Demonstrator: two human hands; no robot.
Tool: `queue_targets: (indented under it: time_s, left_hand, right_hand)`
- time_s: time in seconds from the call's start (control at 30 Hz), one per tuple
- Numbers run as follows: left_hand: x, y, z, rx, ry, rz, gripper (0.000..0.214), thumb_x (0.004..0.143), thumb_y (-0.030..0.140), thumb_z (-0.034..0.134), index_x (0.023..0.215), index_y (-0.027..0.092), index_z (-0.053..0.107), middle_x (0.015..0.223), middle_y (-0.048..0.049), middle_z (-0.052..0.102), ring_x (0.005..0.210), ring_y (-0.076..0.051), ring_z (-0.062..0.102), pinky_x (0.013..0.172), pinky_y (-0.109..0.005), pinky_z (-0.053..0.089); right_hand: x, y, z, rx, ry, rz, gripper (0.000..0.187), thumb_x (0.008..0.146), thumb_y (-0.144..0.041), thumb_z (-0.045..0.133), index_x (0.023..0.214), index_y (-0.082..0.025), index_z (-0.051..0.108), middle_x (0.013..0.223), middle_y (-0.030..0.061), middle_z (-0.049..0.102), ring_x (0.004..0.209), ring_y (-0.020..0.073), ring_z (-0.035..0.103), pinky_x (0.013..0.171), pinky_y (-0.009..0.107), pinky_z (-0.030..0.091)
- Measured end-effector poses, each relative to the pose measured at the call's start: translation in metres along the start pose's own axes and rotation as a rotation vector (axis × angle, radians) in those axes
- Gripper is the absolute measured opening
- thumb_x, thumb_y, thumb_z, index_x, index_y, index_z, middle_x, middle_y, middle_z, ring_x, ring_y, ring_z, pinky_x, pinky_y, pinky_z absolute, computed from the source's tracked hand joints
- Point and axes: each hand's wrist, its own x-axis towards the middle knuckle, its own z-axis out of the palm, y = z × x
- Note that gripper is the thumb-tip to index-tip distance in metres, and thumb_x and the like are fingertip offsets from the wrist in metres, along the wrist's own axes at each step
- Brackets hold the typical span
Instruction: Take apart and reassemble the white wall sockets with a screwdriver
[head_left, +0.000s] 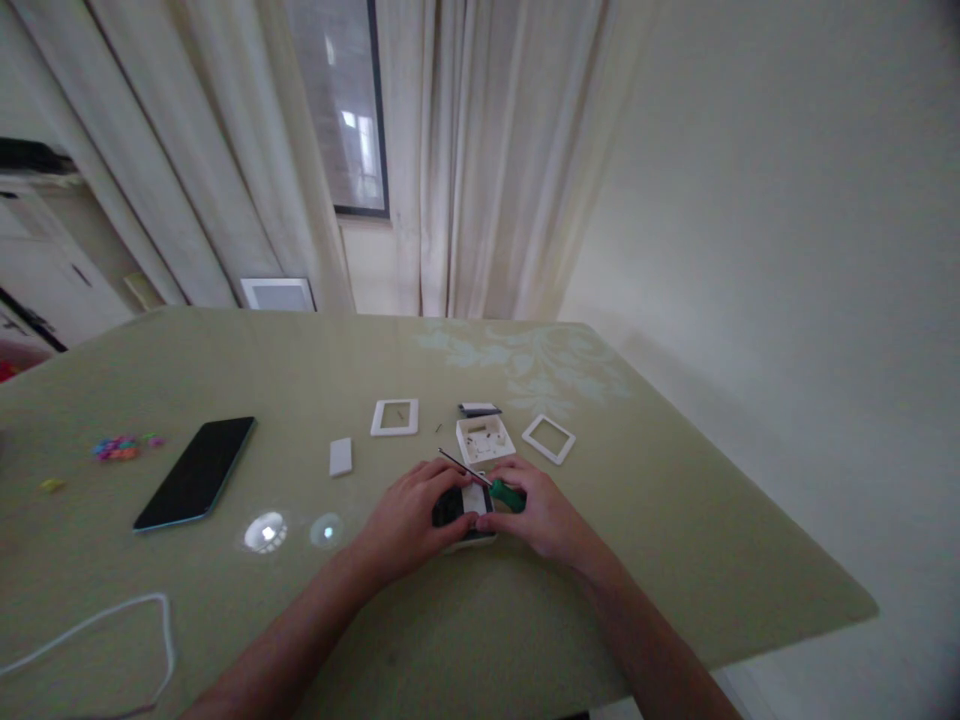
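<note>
My left hand is curled round a small black-and-white switch module that rests on the green table. Beside it, my right hand grips a green-handled screwdriver whose thin shaft slants up and left over the module. Just beyond the hands stands a white switch box. A white square frame lies to the right of that box, another white frame to its left, and a small white rocker plate further left.
A black phone lies at the left, with colourful small bits beyond it. A white cable loops at the near left edge. A dark flat part sits behind the box. Curtains and a window stand behind the table; a wall is at the right.
</note>
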Motion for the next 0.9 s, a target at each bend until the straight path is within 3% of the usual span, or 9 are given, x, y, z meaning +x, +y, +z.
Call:
queue_targets:
  time_s: [0.17, 0.33, 0.43, 0.53, 0.6, 0.67, 0.8, 0.9]
  left_hand:
    - [-0.001, 0.002, 0.001, -0.006, 0.006, 0.002, 0.034, 0.093, 0.035, 0.072, 0.126, 0.026, 0.071, 0.13, -0.0093, 0.073, 0.12, -0.031, 0.067, 0.105, -0.049, 0.054]
    - [0.0, -0.002, -0.003, -0.042, 0.015, 0.032, 0.033, 0.1, 0.039, 0.063, 0.13, 0.027, 0.071, 0.132, -0.0096, 0.074, 0.123, -0.03, 0.068, 0.109, -0.047, 0.053]
    - [0.001, -0.034, -0.022, -0.03, 0.123, -0.09, 0.042, 0.103, 0.045, 0.052, 0.135, 0.023, 0.069, 0.135, -0.0118, 0.074, 0.123, -0.03, 0.069, 0.109, -0.048, 0.053]
    - [-0.007, -0.085, -0.05, 0.18, 0.213, -0.262, 0.047, 0.097, 0.046, 0.053, 0.133, 0.02, 0.07, 0.138, -0.0134, 0.073, 0.132, -0.035, 0.064, 0.117, -0.053, 0.046]
    - [-0.015, -0.116, -0.067, 0.31, 0.178, -0.336, 0.052, 0.088, 0.044, 0.059, 0.133, 0.02, 0.07, 0.142, -0.0138, 0.071, 0.138, -0.037, 0.059, 0.121, -0.055, 0.041]
    - [-0.022, -0.134, -0.078, 0.334, 0.11, -0.363, 0.056, 0.085, 0.048, 0.059, 0.131, 0.019, 0.071, 0.141, -0.0149, 0.071, 0.133, -0.038, 0.064, 0.117, -0.053, 0.046]
    - [-0.026, -0.134, -0.087, 0.291, 0.04, -0.363, 0.058, 0.084, 0.054, 0.058, 0.128, 0.019, 0.074, 0.126, -0.0155, 0.077, 0.112, -0.035, 0.074, 0.104, -0.047, 0.056]
    - [-0.031, -0.124, -0.094, 0.203, -0.049, -0.378, 0.062, 0.073, 0.057, 0.071, 0.123, 0.022, 0.077, 0.134, -0.0149, 0.074, 0.12, -0.037, 0.072, 0.107, -0.047, 0.056]
  right_hand:
    - [-0.001, 0.004, 0.003, 0.03, 0.017, 0.013, 0.053, 0.071, -0.044, 0.095, 0.116, -0.022, 0.078, 0.116, 0.0075, 0.072, 0.111, 0.0281, 0.067, 0.102, 0.043, 0.051]
    - [0.0, 0.005, 0.002, 0.036, 0.014, -0.03, 0.051, 0.074, -0.044, 0.094, 0.118, -0.023, 0.078, 0.123, 0.0087, 0.071, 0.118, 0.0284, 0.066, 0.11, 0.045, 0.048]
    - [0.001, 0.004, 0.001, 0.02, 0.016, -0.01, 0.05, 0.074, -0.042, 0.094, 0.118, -0.023, 0.079, 0.125, 0.0095, 0.069, 0.12, 0.0287, 0.065, 0.114, 0.046, 0.046]
    - [0.001, 0.004, 0.001, 0.012, 0.013, -0.014, 0.049, 0.075, -0.042, 0.093, 0.119, -0.023, 0.079, 0.127, 0.0096, 0.068, 0.121, 0.0278, 0.065, 0.115, 0.046, 0.045]
    - [0.001, 0.005, 0.002, 0.015, 0.014, -0.013, 0.049, 0.074, -0.042, 0.093, 0.118, -0.023, 0.08, 0.126, 0.0094, 0.068, 0.12, 0.0277, 0.065, 0.114, 0.045, 0.045]
    - [0.0, 0.005, 0.002, 0.011, 0.009, 0.0, 0.05, 0.072, -0.042, 0.094, 0.117, -0.023, 0.08, 0.126, 0.0095, 0.068, 0.12, 0.028, 0.065, 0.113, 0.045, 0.046]
    - [0.0, 0.003, 0.003, -0.005, 0.01, 0.006, 0.051, 0.072, -0.043, 0.094, 0.116, -0.023, 0.079, 0.127, 0.0098, 0.067, 0.12, 0.0278, 0.065, 0.112, 0.045, 0.047]
    - [-0.001, 0.001, 0.004, 0.004, 0.014, 0.012, 0.052, 0.073, -0.041, 0.094, 0.119, -0.022, 0.078, 0.129, 0.0102, 0.067, 0.121, 0.0272, 0.065, 0.113, 0.045, 0.046]
